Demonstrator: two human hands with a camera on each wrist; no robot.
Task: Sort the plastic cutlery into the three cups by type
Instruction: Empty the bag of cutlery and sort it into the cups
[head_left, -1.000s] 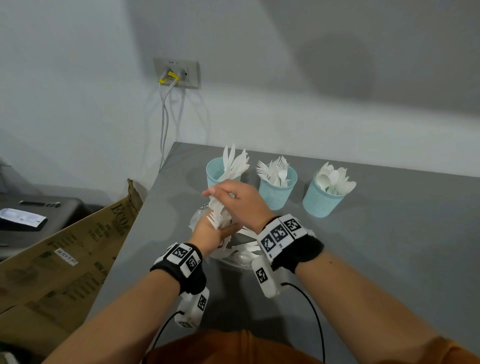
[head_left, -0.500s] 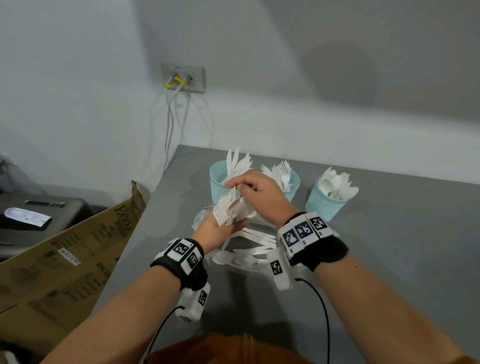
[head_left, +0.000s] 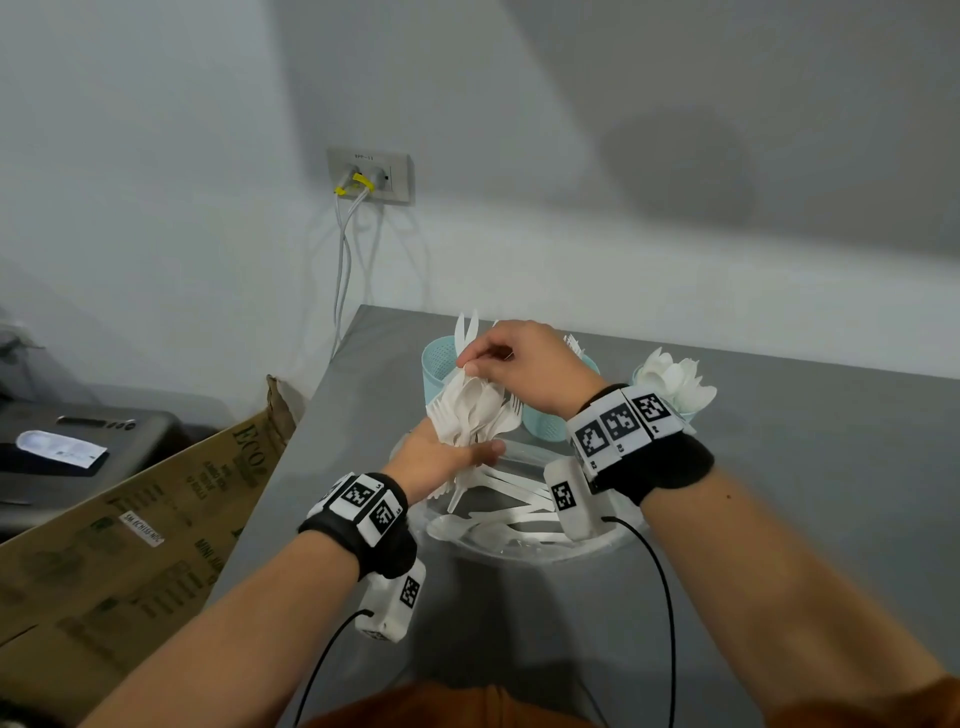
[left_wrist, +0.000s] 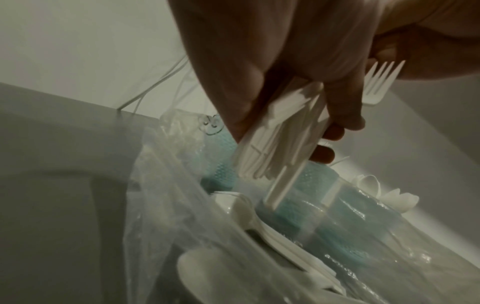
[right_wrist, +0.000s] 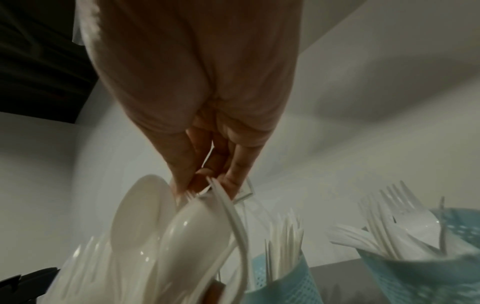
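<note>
My left hand (head_left: 465, 453) grips a fanned bundle of white plastic cutlery (head_left: 474, 410) by the handles (left_wrist: 283, 133); spoons (right_wrist: 192, 228) and forks (left_wrist: 379, 82) stick out of it. At the bundle's top, my right hand (head_left: 475, 364) pinches one thin white piece (right_wrist: 228, 207). Three teal cups stand behind. The left cup (head_left: 439, 358) holds knives (right_wrist: 283, 236), the middle cup (head_left: 545, 426) holds forks (right_wrist: 400, 207) and is partly hidden by my right hand, and the right cup (head_left: 688, 415) holds spoons (head_left: 672, 376).
A clear plastic container (head_left: 519, 552) with several loose pieces lies on the grey table (head_left: 805, 493) under my hands. A cardboard box (head_left: 130, 530) leans at the table's left edge. Cables (head_left: 343, 270) hang from a wall socket behind.
My left hand has lifted the bundle toward the cups. My right hand has slid from across the bundle up to its top and now pinches one piece there.
</note>
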